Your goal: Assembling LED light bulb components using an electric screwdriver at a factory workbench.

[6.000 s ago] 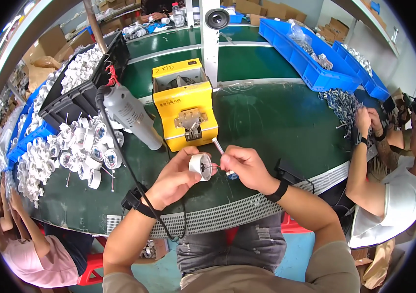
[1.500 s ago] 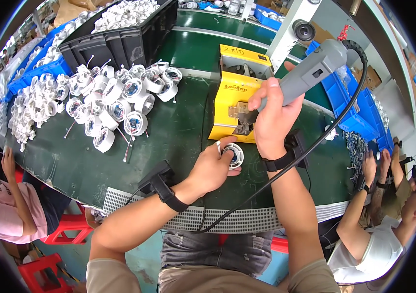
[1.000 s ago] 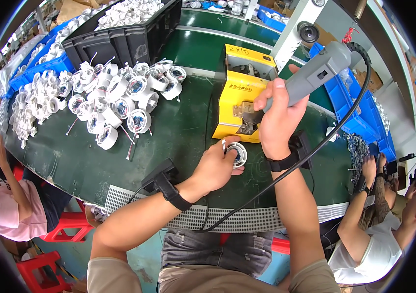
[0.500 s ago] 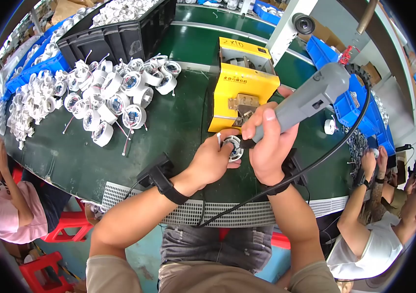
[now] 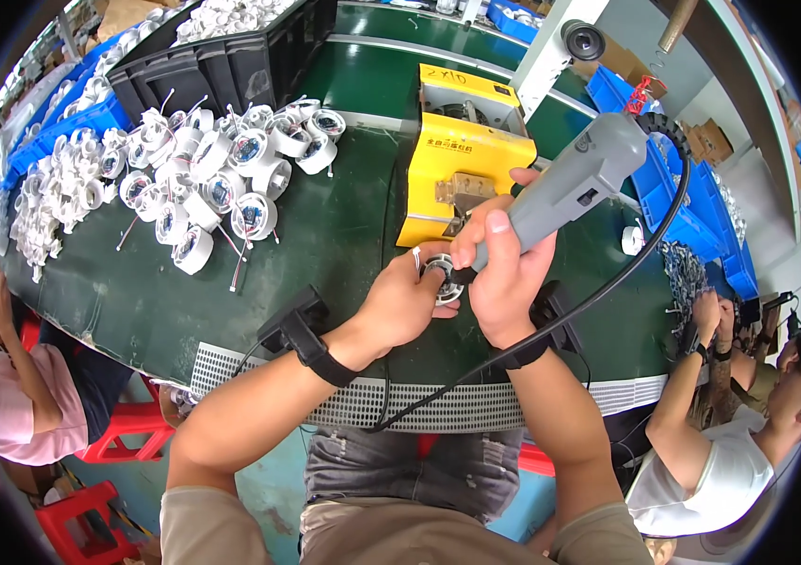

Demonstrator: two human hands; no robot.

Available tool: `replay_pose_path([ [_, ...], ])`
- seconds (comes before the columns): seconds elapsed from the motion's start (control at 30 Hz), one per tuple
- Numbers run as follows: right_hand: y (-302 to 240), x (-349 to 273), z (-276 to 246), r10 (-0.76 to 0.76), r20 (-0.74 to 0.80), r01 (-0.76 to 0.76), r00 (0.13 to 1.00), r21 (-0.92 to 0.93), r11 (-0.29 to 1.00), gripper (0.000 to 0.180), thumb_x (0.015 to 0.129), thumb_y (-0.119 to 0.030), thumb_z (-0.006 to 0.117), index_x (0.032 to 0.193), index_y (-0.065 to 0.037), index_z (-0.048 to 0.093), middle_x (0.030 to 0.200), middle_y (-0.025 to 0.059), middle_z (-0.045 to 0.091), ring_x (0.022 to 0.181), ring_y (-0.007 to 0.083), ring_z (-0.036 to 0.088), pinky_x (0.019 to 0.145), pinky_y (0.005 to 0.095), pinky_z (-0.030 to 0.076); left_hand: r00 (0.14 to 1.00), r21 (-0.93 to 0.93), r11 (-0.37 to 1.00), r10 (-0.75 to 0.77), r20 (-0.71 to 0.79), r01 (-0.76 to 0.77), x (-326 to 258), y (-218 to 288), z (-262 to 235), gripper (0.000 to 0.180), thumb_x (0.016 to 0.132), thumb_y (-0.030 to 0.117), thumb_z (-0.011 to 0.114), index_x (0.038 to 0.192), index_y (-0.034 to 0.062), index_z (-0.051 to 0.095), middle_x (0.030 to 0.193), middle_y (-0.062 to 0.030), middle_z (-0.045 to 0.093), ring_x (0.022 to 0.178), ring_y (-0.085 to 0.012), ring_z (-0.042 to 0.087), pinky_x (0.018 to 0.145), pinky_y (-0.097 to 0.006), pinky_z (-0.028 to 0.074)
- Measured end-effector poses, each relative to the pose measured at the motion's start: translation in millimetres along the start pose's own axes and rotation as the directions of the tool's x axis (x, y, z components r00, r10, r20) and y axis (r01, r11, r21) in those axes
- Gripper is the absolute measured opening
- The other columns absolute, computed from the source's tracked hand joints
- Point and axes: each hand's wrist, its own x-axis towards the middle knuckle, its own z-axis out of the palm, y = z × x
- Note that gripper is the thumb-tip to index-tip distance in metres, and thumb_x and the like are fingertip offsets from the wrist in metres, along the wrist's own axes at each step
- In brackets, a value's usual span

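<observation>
My left hand (image 5: pixel 406 301) grips a small round white fitting (image 5: pixel 440 280) just above the green table (image 5: pixel 325 235). My right hand (image 5: pixel 502 273) is wrapped around a grey electric screwdriver (image 5: pixel 575 186), tilted so its tip meets the face of the fitting. A black cable (image 5: pixel 608 282) runs from the tool's top end down past my right wrist. Both wrists wear black bands. A yellow box-shaped machine (image 5: pixel 462 160) stands directly behind my hands.
A heap of round white fittings (image 5: pixel 222 179) with wires lies at the left. Black crates (image 5: pixel 231 56) stand behind them, blue bins (image 5: pixel 673 198) at the right. One person sits at the left (image 5: pixel 15 377), another at the right (image 5: pixel 739 443).
My right hand has brought the screwdriver down from beside the yellow machine onto the fitting held in my left hand. Six seconds ago both hands held the fitting without the tool.
</observation>
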Motion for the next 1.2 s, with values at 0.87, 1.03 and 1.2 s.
replay_pose_path([
  [0.87,38,64,-327,-0.084,-0.421,-0.426,0.903,-0.850,-0.309,0.064,0.075,-0.047,0.070,0.123,-0.007,0.054,0.119,0.0188,0.057,0.116,0.0382,0.047,0.103,0.0480,0.030,0.507,0.892,0.381,0.735,-0.451,0.241,-38,79,-101,0.069,0.080,0.023,0.066,0.142,0.0144,0.037,0.143,-0.0253,0.034,0.125,-0.0437,0.043,0.097,-0.048,0.043],
  [1.03,36,45,-297,-0.186,-0.083,-0.105,0.979,-0.988,-0.114,0.047,0.076,-0.040,0.073,0.108,-0.008,0.060,0.102,0.0149,0.062,0.102,0.0342,0.054,0.095,0.0479,0.034,0.426,0.990,0.086,0.896,-0.125,0.110,-38,73,-87,0.046,0.070,0.001,0.061,0.116,0.0034,0.057,0.131,-0.0216,0.044,0.127,-0.0449,0.034,0.105,-0.051,0.033],
  [1.2,0,12,-167,-0.155,0.268,0.309,0.951,-0.826,0.471,0.049,0.071,-0.026,0.080,0.107,-0.004,0.057,0.098,0.0151,0.059,0.095,0.0340,0.057,0.081,0.0408,0.047,0.432,0.937,0.110,0.901,0.047,-0.332,-28,60,-51,0.030,0.071,-0.001,0.059,0.101,-0.0003,0.060,0.101,-0.0170,0.057,0.091,-0.0343,0.057,0.080,-0.042,0.047],
])
